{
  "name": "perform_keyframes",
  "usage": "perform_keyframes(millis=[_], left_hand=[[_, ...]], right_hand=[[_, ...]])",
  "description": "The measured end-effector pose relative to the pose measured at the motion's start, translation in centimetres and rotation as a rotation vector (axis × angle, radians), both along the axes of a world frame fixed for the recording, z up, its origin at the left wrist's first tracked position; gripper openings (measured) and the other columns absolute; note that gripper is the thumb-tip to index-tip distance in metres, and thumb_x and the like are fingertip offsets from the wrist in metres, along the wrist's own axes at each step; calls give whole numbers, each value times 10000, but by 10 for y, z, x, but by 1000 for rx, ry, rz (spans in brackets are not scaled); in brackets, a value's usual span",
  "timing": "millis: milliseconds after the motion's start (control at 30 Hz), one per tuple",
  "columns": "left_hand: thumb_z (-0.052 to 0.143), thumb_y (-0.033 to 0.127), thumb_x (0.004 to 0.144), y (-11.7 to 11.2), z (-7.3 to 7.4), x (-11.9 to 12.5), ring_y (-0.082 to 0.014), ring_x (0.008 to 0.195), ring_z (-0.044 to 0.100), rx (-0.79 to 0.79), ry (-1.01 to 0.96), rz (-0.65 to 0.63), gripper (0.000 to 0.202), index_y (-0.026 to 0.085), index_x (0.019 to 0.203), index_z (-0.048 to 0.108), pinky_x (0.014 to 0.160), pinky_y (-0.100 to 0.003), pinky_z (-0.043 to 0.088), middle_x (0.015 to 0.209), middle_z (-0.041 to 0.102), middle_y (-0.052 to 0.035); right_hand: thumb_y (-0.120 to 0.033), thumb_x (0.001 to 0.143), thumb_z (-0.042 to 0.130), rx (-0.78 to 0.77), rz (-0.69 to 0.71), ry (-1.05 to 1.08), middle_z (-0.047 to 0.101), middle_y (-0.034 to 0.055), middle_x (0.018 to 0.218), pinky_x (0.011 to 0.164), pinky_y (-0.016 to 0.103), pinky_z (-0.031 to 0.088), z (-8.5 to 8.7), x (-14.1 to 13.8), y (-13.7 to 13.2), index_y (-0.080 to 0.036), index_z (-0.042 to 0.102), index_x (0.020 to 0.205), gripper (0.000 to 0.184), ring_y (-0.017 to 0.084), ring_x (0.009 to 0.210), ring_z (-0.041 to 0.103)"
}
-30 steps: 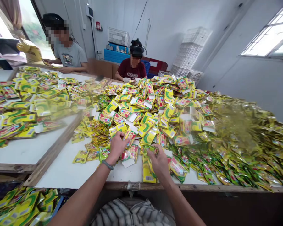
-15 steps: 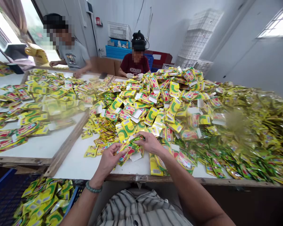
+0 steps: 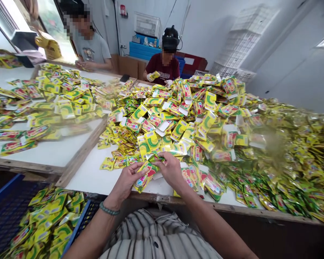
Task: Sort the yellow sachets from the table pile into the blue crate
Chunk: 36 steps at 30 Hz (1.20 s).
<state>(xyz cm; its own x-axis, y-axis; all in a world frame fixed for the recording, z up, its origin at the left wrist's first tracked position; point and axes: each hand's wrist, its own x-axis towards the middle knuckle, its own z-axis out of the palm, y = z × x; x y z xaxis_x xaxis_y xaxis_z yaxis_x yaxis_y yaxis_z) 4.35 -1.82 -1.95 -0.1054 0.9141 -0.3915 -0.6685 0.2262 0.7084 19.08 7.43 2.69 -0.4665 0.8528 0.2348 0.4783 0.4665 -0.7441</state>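
My left hand (image 3: 126, 181) and my right hand (image 3: 170, 169) meet over the near edge of the white table (image 3: 89, 176). Both are closed on a small bundle of yellow, red and green sachets (image 3: 145, 173), held between the fingertips just above the tabletop. The left wrist wears a green bead bracelet (image 3: 108, 209). Right behind my hands rises a large heap of flat yellow cartons (image 3: 178, 118) and loose sachets (image 3: 286, 169) that covers most of the table.
A blue crate (image 3: 5, 201) with yellow packs in it stands at the lower left, below the table edge. A second table (image 3: 43, 151) on the left carries more cartons. Two other people sit at the far side, handling packs. White crates are stacked by the back wall.
My hands have left the pile and come together with the sachet bundle, drawn closer to the table's near edge. The view has shifted left and down, showing more of the blue crate.
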Motion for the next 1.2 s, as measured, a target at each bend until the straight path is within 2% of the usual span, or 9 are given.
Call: perform_keyframes(millis=[133,300,433,500,667,833,967,1100,1200], left_hand=[[866,282,572,-6,-4,3,-202,696,718,-56,-32,16,423,157,950,725,711,-314,574,822,773,-52],[864,280,573,-8,-10,8,-228,854,718,-24,142,106,439,171,974,723,797,-335,575,942,770,-56],[865,284,569,-10,-9,4,-224,870,716,-3,193,114,430,172,960,725,803,-323,575,947,770,-51],[866,279,570,-11,-6,1,-217,820,723,-16,131,68,433,170,964,722,758,-311,582,914,774,-51],[877,272,553,-14,5,-3,-182,651,714,-55,-50,26,431,151,936,721,653,-276,577,788,773,-44],[872,269,565,-14,3,0,-175,694,717,-50,-27,73,436,153,953,711,681,-263,571,821,775,-35],[868,255,574,-15,-3,2,-169,754,713,-25,92,102,431,155,962,709,716,-250,558,889,773,-39],[846,284,609,-20,-5,2,-168,752,703,-14,96,95,410,156,974,711,717,-258,548,906,769,-44],[851,296,593,-25,-4,2,-167,727,695,-10,65,91,410,149,950,713,696,-257,542,878,766,-48]], right_hand=[[-329,773,679,-70,7,-44,711,29,803,735,322,472,-1,4,-7,-248,717,841,112,210,752,623],[-369,737,707,-162,-71,10,714,36,807,762,346,468,1,7,-6,-253,760,800,141,225,796,619],[-419,711,728,-485,-34,181,730,22,800,728,343,490,-4,0,-8,-243,768,799,202,223,776,633],[-422,697,736,-551,-55,250,733,22,798,714,337,495,-5,-3,-10,-232,769,793,216,220,767,635],[-415,698,740,-354,-166,218,713,15,761,709,316,475,-2,-5,-17,-228,757,734,192,198,742,611],[-380,770,711,-120,-69,48,679,18,772,767,321,448,1,2,-20,-235,738,735,152,188,801,586],[-281,862,624,81,106,-120,653,36,828,822,350,405,6,3,-25,-239,729,723,179,196,880,517],[-344,883,602,79,106,-213,609,61,1134,954,438,346,3,4,-37,-268,757,847,176,254,1103,437],[-407,856,628,-14,127,-241,496,58,1351,1036,517,283,-6,4,-43,-266,765,812,201,316,1258,318]])
